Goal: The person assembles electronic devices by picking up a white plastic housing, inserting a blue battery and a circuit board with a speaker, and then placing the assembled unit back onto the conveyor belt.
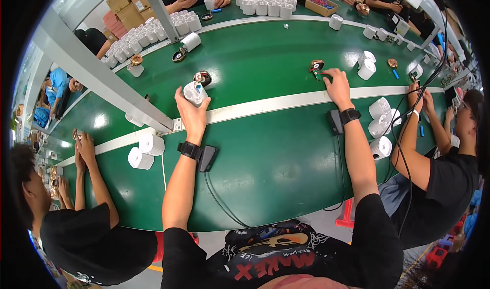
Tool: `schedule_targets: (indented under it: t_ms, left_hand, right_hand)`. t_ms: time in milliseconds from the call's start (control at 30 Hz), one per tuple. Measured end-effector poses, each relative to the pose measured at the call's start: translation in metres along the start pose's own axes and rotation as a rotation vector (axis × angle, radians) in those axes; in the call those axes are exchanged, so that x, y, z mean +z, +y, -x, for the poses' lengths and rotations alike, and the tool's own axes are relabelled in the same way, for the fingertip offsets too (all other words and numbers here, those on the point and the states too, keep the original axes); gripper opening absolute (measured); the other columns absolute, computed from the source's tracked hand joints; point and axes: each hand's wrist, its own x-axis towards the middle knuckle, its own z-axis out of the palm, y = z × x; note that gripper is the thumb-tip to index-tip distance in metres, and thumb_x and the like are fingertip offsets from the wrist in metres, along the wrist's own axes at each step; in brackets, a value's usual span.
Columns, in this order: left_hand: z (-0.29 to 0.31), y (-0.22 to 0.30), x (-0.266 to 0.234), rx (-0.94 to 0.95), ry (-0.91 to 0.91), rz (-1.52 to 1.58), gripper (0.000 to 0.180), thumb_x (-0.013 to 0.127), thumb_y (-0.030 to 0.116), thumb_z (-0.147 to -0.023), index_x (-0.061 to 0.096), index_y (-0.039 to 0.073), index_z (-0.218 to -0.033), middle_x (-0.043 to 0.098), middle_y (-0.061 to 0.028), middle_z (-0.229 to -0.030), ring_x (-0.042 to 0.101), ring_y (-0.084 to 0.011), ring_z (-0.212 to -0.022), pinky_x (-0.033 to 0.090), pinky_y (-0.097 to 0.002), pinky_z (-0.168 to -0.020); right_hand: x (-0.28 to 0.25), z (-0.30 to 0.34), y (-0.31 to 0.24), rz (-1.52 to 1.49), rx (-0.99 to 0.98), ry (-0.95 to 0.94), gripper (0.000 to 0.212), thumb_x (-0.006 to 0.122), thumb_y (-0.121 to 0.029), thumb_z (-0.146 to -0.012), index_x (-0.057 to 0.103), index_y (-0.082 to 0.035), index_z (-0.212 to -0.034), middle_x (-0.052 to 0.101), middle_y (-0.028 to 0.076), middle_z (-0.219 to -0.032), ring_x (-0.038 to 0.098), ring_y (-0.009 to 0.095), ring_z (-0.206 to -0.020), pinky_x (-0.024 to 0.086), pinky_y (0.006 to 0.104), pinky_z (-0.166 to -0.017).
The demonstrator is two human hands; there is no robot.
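My left hand (pixel 191 116) is wrapped round a white plastic housing (pixel 195 93). Some small parts show at the housing's opening, and a dark round piece with a gold-coloured part (pixel 202 78) is right at its far edge; whether they are joined I cannot tell. Over the belt, my right hand (pixel 337 87) has its fingers apart. Its fingertips are close beside a small green circuit board (pixel 316 76), and just beyond that is a round copper-coloured part (pixel 316 65). Whether the fingers touch the board is unclear.
A white rail (pixel 270 105) crosses the green table (pixel 265 161). White housings (pixel 140 158) stand left, others (pixel 378 118) right. A grey post (pixel 117 69) rises at left. Cables (pixel 219 202) trail from wrist straps. Co-workers sit on both sides and opposite.
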Motion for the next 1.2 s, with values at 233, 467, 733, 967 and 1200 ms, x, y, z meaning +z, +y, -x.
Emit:
schedule_targets:
  t_ms: [233, 467, 733, 967, 1200]
  left_hand:
    - [0.015, 0.012, -0.011, -0.027, 0.096, -0.016, 0.076, 0.079, 0.014, -0.076, 0.033, -0.003, -0.135, 0.040, -0.0230, -0.130, 0.039, -0.0372, -0.121, 0.032, -0.0467, -0.105]
    - [0.020, 0.019, -0.011, -0.044, 0.134, 0.067, 0.067, 0.073, 0.010, -0.078, 0.035, -0.003, -0.132, 0.036, -0.0215, -0.129, 0.035, -0.0372, -0.120, 0.029, -0.0477, -0.105]
    - [0.022, 0.026, -0.016, 0.009, 0.292, -0.031, 0.058, 0.070, 0.008, -0.076, 0.040, -0.002, -0.125, 0.036, -0.0208, -0.128, 0.033, -0.0373, -0.122, 0.026, -0.0488, -0.105]
    - [0.020, 0.020, -0.019, 0.063, 0.295, -0.074, 0.053, 0.068, 0.005, -0.075, 0.042, -0.001, -0.121, 0.038, -0.0203, -0.129, 0.033, -0.0371, -0.123, 0.025, -0.0489, -0.105]
    - [0.020, 0.024, -0.023, 0.045, 0.292, -0.024, 0.052, 0.067, 0.003, -0.075, 0.042, 0.001, -0.120, 0.037, -0.0205, -0.130, 0.033, -0.0376, -0.122, 0.025, -0.0493, -0.105]
  right_hand:
    - [-0.004, 0.003, -0.005, 0.001, 0.259, 0.021, 0.018, 0.063, -0.018, -0.089, 0.069, -0.006, -0.101, 0.066, 0.011, -0.086, 0.060, 0.033, -0.082, 0.050, 0.0400, -0.080]
    - [-0.019, -0.009, 0.048, -1.226, 0.800, 0.338, 0.030, 0.047, -0.028, -0.098, 0.062, -0.005, -0.085, 0.050, 0.001, -0.061, 0.048, 0.020, -0.061, 0.044, 0.0347, -0.062]
    - [-0.018, -0.014, 0.072, -2.429, 0.980, 0.484, 0.029, 0.033, -0.027, -0.100, 0.047, -0.008, -0.083, 0.037, 0.000, -0.064, 0.034, 0.014, -0.058, 0.034, 0.0280, -0.059]
    - [-0.022, -0.009, 0.072, -1.946, 1.191, 0.627, 0.033, 0.036, -0.029, -0.099, 0.057, -0.006, -0.108, 0.045, 0.000, -0.076, 0.040, 0.015, -0.065, 0.035, 0.0287, -0.065]
    - [-0.015, -0.012, 0.073, -1.832, 1.116, 0.687, 0.034, 0.033, -0.025, -0.100, 0.053, -0.008, -0.121, 0.049, 0.003, -0.087, 0.045, 0.017, -0.072, 0.039, 0.0310, -0.068]
